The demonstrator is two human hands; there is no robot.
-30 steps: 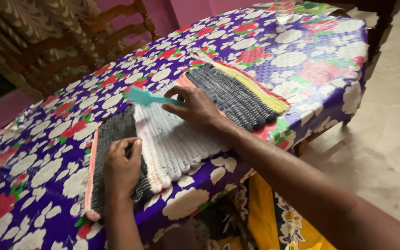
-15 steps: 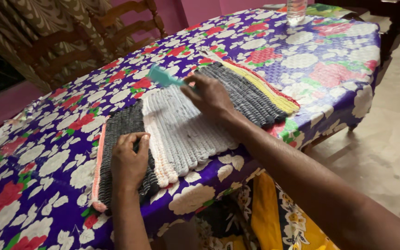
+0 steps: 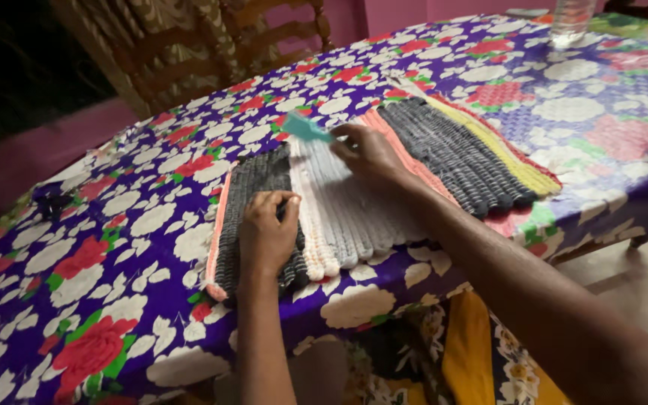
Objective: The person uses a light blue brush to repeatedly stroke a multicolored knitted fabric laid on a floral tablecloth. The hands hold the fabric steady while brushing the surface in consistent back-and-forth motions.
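— So, from the head camera, what is different from a second ago?

— Mostly the right hand (image 3: 369, 154). A second ago it lay over the middle of the pale grey band of the woven mat (image 3: 354, 202); half a second ago it was farther up; now it sits at the mat's far edge, fingers clenched around the handle of the teal brush (image 3: 305, 127), whose head pokes out over the floral tablecloth (image 3: 114, 247) just past the weave.

— And the left hand (image 3: 268, 236)?

— It stays put on the dark grey strip near the table's front edge, fingers curled and pressing down on the weave, grasping nothing I can make out beyond the mat itself.

— Has the mat shifted?

— Not that I can tell. It lies flat across the near corner of the table as before, its stripes running away from the person; the view has swung, which accounts for the apparent drift.

— What do you make of that?

— I judge one brushing stroke has run from the middle to the far end, with the pinned mat holding steady.

— Anything else around?

— A clear bottle (image 3: 571, 21) well apart at the far side, and a wooden chair (image 3: 264, 34) behind the table.
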